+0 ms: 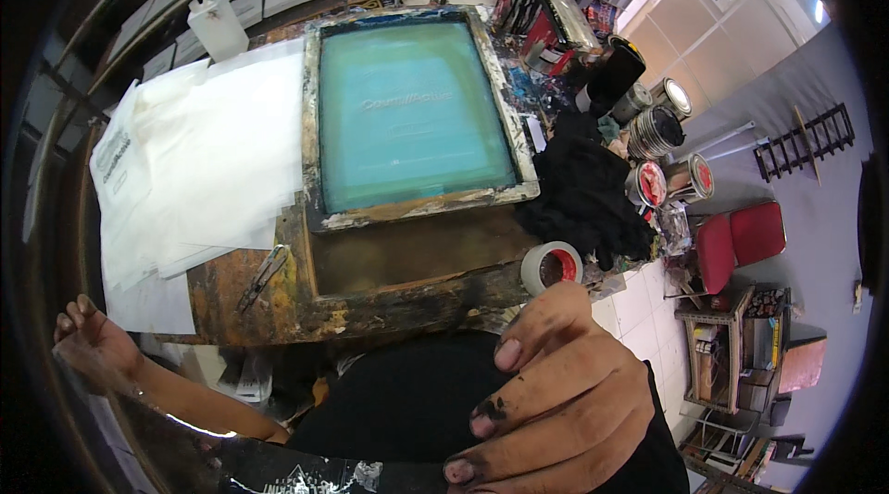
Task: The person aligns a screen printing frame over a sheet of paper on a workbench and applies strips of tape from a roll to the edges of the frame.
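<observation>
My left hand point(97, 346) is at the lower left with its fingers curled round the edge of a glossy see-through plastic sheet point(278, 468). The sheet looks dark along the bottom and carries pale marks. My right hand point(565, 392) is at the lower middle, dark stains on its fingers. Its fingers are loosely bent and apart, with the lower fingertips beside the sheet's right end; I see nothing gripped in them. Beyond my hands, a screen printing frame point(407, 114) with a blue-green mesh lies on the table.
White paper sheets point(213, 142) are piled left of the frame, near a white plastic bottle point(218, 26). A tape roll point(550, 268) and black cloth point(588, 193) lie at the right, by several paint cans point(645, 183). A small metal tool point(264, 277) rests on the stained wooden table point(218, 304).
</observation>
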